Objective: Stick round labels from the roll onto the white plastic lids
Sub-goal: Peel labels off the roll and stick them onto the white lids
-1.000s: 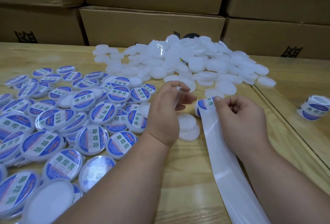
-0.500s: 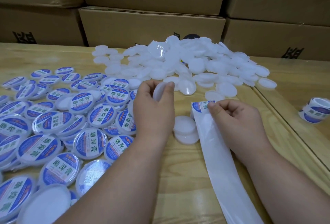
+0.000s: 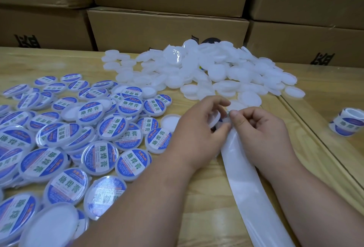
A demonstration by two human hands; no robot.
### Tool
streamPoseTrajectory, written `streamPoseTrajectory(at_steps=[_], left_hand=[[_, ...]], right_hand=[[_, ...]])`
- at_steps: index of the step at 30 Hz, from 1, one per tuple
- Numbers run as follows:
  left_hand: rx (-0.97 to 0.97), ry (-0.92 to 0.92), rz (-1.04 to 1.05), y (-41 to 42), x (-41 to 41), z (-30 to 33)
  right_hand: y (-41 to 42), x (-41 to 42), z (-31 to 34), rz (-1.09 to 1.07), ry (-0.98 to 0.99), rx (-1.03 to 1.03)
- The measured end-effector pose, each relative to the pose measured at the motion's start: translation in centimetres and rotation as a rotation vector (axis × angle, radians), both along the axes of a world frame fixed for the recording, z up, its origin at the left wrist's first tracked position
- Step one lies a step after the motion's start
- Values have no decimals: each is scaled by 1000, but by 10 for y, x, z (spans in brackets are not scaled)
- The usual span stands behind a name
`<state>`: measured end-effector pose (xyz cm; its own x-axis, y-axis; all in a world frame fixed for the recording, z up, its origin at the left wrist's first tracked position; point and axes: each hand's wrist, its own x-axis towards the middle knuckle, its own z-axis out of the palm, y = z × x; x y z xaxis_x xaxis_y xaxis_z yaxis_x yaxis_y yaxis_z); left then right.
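While the left hand [image 3: 199, 128] grips a light, stiff white lid [image 3: 214, 119] by its rim above the desk [image 3: 206, 187], the right hand [image 3: 262, 132] pinches the thin, likely flimsy label [image 3: 227, 113] edge at the backing strip [image 3: 248, 187].

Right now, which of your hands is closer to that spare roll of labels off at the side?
Right. My right hand lies between the spare roll and my left hand, which grips a blank lid farther away.

Glossy printed labels [image 3: 94, 158] cover white plastic lids [image 3: 216, 70] on a grainy, glass-topped wooden table [image 3: 199, 193], before matt cardboard boxes [image 3: 167, 28].
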<state>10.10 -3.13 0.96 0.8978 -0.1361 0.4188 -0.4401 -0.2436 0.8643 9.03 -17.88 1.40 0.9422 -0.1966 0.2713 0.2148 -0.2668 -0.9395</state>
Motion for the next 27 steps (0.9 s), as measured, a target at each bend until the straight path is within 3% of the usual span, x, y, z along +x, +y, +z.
streamPoseTrajectory(at_steps=[8, 19, 27], left_hand=[[-16, 65, 53, 0, -3, 5], [40, -30, 161, -1, -1, 4], [-170, -52, 286, 3, -3, 9]], right_hand=[[1, -3, 3, 75, 15, 71], [3, -4, 4, 14, -2, 8], [0, -1, 0, -67, 38, -11]])
